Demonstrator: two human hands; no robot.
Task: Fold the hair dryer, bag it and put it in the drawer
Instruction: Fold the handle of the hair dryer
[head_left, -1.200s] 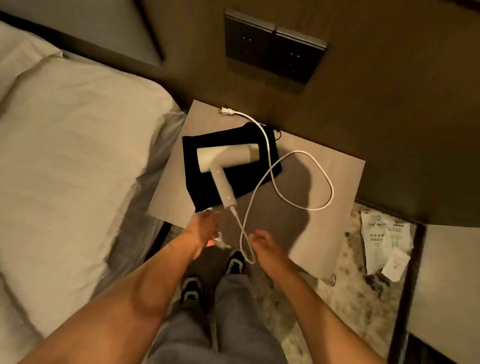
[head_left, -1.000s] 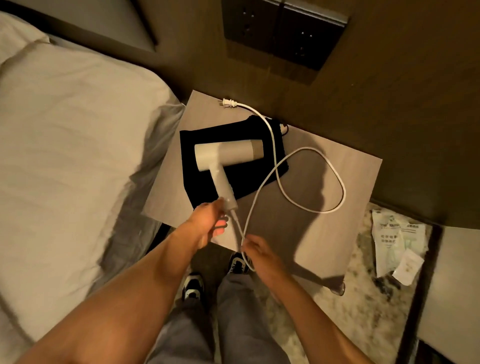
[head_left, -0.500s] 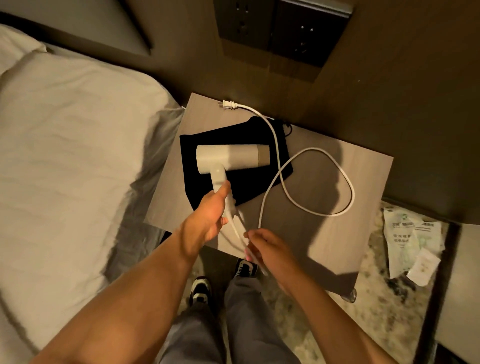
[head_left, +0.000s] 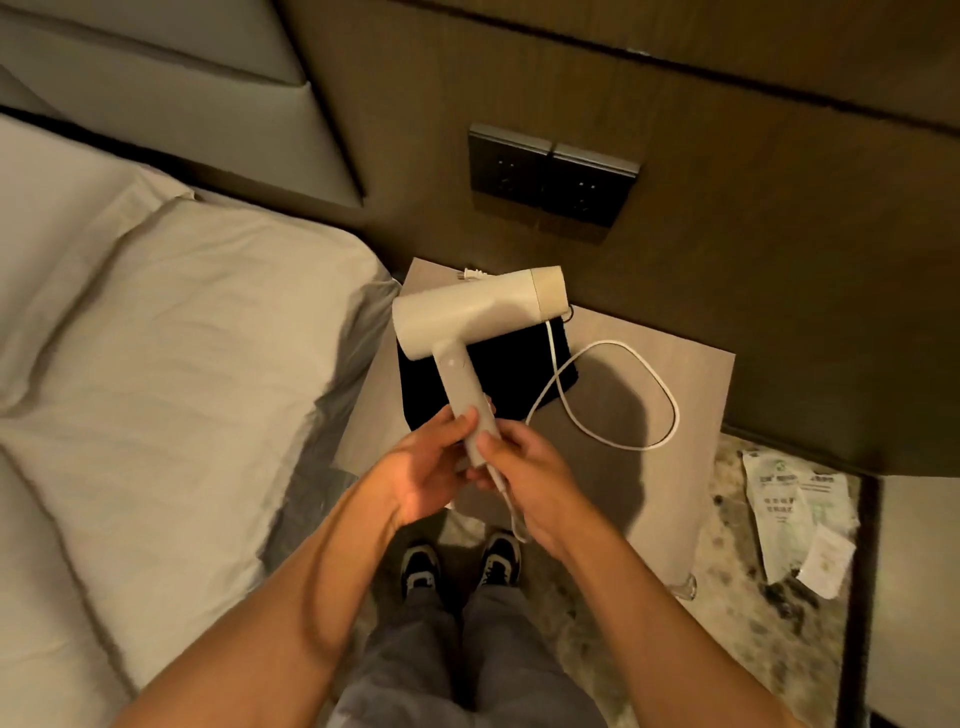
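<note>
Broadly, a bed (head_left: 171, 374) fills the left of the view and a bedside table (head_left: 691, 395) stands against a dark wood wall, with a black bag (head_left: 498, 374) lying flat on the tabletop. Held up above that bag is the hair dryer (head_left: 478, 317), barrel pointing right, handle hanging down toward the person and not yet folded. The left hand (head_left: 426, 467) is closed round the lower handle from the left, and the right hand (head_left: 524, 467) is closed on the handle's base where the cord (head_left: 649, 447) leaves it; both have a full grasp. To fold it well, I would judge that one hand should shift up to steady the barrel near the hinge while the other swings the handle toward the barrel, keeping fingers out of the joint and the cord clear. The cord loops loosely over the tabletop and runs back to a plug (head_left: 470, 274) at the far edge, so it will likely want gathering before bagging. As for containers, the bag looks flat and seemingly empty, though its mouth cannot be made out. No drawer can be seen from here.
</note>
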